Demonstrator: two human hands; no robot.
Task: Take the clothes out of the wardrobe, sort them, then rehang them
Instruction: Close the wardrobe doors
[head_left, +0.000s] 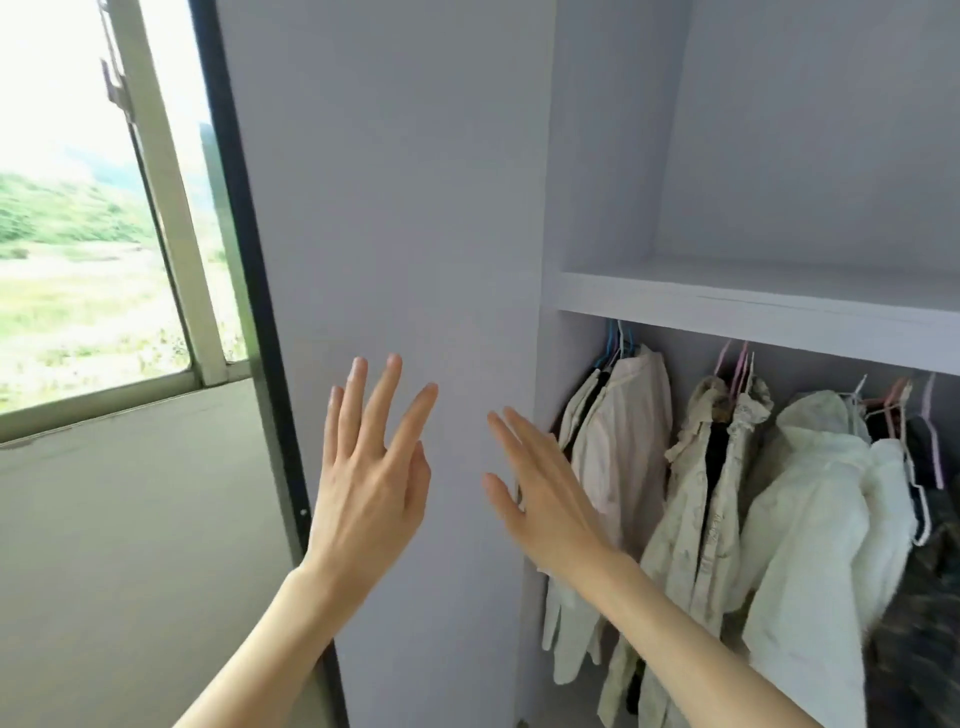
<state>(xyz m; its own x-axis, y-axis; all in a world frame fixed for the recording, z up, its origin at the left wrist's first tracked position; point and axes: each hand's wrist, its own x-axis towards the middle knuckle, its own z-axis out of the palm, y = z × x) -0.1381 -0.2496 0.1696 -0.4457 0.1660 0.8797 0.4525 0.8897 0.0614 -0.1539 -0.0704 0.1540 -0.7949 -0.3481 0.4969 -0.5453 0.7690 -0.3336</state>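
The pale lilac wardrobe (395, 218) stands open on the right. Under its shelf (753, 306) hang several garments on blue, pink and white hangers: a pale pink shirt (623, 441) at the left, a cream patterned shirt (696, 519) in the middle, a white jacket (810, 519) and a dark garment (919, 597) at the right. My left hand (369, 478) is raised before the wardrobe's side panel, fingers spread and straight, holding nothing. My right hand (545, 488) is beside it, fingers straight, just left of the pink shirt, empty.
A window (88, 234) with a cream frame fills the upper left, with green hills outside. Below it is a plain wall (130, 545). A dark vertical strip (249, 291) runs along the wardrobe's left edge. The compartment above the shelf holds nothing visible.
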